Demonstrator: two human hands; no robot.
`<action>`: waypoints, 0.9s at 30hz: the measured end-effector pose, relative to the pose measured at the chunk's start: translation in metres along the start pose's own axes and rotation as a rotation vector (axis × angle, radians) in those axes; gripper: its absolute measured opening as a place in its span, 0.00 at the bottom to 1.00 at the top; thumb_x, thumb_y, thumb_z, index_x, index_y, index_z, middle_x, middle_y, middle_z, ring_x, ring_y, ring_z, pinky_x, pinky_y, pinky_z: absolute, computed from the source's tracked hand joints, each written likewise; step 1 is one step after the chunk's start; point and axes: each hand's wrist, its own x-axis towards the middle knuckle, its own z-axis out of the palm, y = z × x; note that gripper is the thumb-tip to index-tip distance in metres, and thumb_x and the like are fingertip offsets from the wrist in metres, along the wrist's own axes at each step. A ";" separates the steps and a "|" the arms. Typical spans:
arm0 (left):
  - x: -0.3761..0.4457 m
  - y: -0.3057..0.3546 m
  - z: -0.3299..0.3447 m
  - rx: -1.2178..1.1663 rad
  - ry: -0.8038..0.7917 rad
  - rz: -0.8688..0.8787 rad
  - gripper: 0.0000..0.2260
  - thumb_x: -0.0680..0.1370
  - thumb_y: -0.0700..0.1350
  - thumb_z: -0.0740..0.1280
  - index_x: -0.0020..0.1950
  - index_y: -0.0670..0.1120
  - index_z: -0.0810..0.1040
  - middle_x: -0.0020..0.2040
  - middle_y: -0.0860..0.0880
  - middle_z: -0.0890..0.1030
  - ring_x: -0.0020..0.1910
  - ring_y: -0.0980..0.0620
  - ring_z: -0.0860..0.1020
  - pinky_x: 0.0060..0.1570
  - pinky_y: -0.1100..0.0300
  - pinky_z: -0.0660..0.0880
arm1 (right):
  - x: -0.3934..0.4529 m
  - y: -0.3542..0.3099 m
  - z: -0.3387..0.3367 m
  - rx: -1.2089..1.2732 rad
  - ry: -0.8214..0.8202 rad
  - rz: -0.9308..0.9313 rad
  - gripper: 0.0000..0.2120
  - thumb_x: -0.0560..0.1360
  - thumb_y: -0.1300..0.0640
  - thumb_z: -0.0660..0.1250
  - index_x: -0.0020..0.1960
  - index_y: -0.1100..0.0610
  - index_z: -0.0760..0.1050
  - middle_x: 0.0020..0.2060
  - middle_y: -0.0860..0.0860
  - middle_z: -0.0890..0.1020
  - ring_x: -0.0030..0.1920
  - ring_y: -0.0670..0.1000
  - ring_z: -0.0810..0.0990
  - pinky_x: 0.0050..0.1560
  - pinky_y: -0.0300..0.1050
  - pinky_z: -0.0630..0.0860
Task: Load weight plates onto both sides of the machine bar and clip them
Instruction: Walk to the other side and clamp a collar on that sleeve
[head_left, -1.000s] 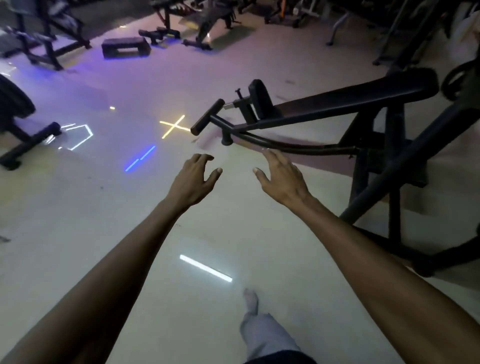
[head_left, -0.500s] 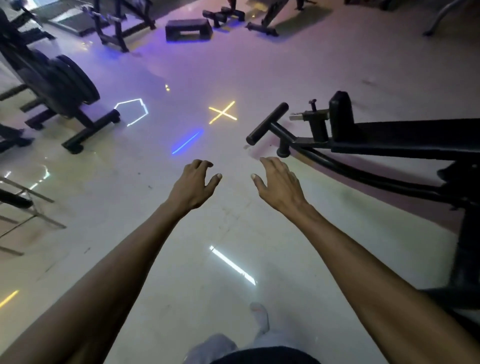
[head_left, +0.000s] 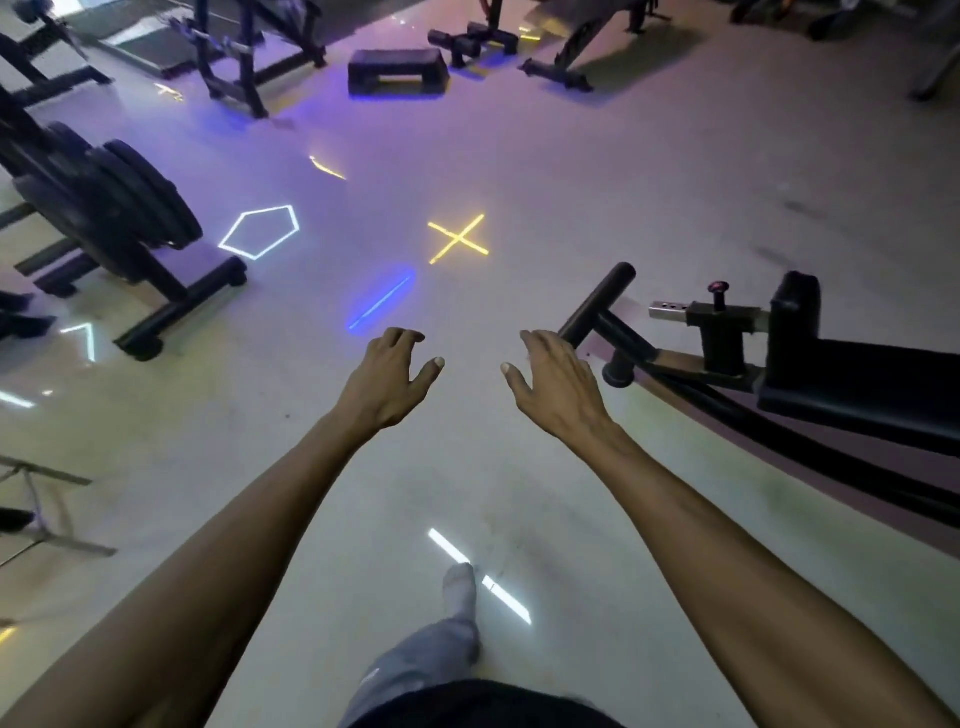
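Note:
Black weight plates (head_left: 119, 202) hang stacked on a storage rack (head_left: 176, 306) at the left of the head view. The black machine (head_left: 857, 384) lies at the right, its round handle bar (head_left: 597, 306) pointing toward the middle of the floor. My left hand (head_left: 387, 379) and my right hand (head_left: 553, 387) are both stretched forward over the pale floor, fingers spread and curled, holding nothing. My right hand is just left of the handle bar and apart from it. No clips are visible.
A metal adjuster post with a red-topped pin (head_left: 719, 299) sits by the machine's pad. A black step box (head_left: 397, 73) and other gym frames (head_left: 249, 52) stand at the back. My foot in a sock (head_left: 460, 592) is stepping forward. Coloured light reflections mark the floor.
The view has swung left, bringing the plate rack closer and further into view, while the machine slid to the right edge. Both hands stay outstretched and empty.

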 end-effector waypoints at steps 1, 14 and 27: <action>0.028 -0.009 -0.008 0.006 -0.014 0.023 0.25 0.84 0.59 0.60 0.76 0.45 0.69 0.75 0.48 0.70 0.74 0.44 0.67 0.62 0.47 0.73 | 0.027 -0.004 0.001 0.006 0.012 0.011 0.27 0.83 0.43 0.58 0.77 0.57 0.64 0.73 0.54 0.71 0.72 0.57 0.70 0.67 0.58 0.70; 0.386 -0.063 -0.063 0.005 0.011 0.128 0.25 0.84 0.56 0.62 0.77 0.44 0.68 0.75 0.47 0.70 0.74 0.44 0.67 0.63 0.49 0.72 | 0.369 0.004 0.016 0.060 0.117 0.070 0.27 0.84 0.45 0.57 0.78 0.58 0.63 0.74 0.55 0.69 0.74 0.57 0.67 0.68 0.58 0.70; 0.756 -0.015 -0.080 0.064 -0.042 0.268 0.24 0.84 0.55 0.62 0.76 0.43 0.70 0.75 0.46 0.70 0.74 0.43 0.68 0.62 0.45 0.74 | 0.694 0.116 -0.021 0.052 0.195 0.197 0.26 0.83 0.46 0.58 0.77 0.58 0.64 0.73 0.56 0.70 0.75 0.57 0.66 0.67 0.59 0.71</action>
